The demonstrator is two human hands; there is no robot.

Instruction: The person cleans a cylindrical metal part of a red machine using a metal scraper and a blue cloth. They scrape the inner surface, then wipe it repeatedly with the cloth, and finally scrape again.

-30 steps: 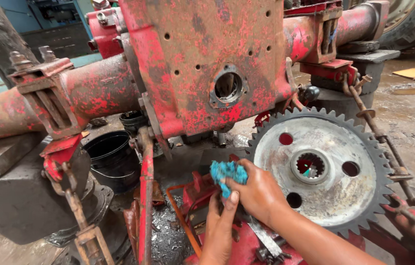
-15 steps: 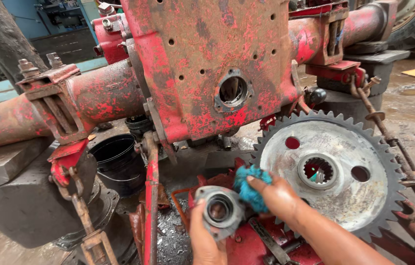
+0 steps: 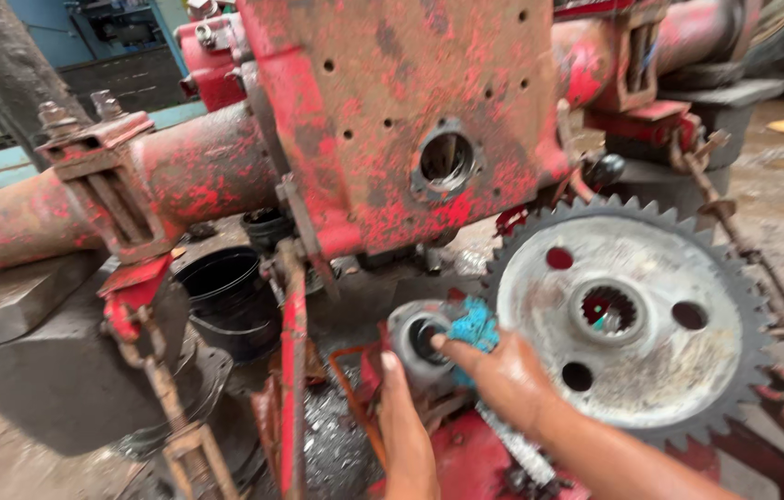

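1. Oily workshop ground (image 3: 3, 444) runs under a stripped red machine, with a blue wall (image 3: 86, 28) behind; the view is slightly blurred.
2. Nearest the camera, the left hand (image 3: 406, 435) reaches up from the bottom edge. Its fingers are curled under and behind a round metal ring (image 3: 420, 341), gripping it from below, with the thumb pointing up at the ring's lower rim.
3. Just to the right, the right hand (image 3: 503, 380) is closed on a blue rag (image 3: 473, 326), pressing it against the ring's right side. The rag sits at this hand's fingertips, touching the ring's bore.
4. So the ring lies above the left hand and up-left of the right hand, held between the two.
5. Right of the hands, a large toothed gear (image 3: 633, 324) stands upright, its splined centre hole and four smaller holes showing. The right wrist crosses its lower-left edge.
6. Left of the hands, a black bucket (image 3: 230, 296) sits on the ground, beside a red bar (image 3: 294, 370).
7. Farther back, the red housing (image 3: 392, 120) rises, with a round opening (image 3: 447, 159) above the ring. A red axle tube (image 3: 132, 194) stretches off to the left.
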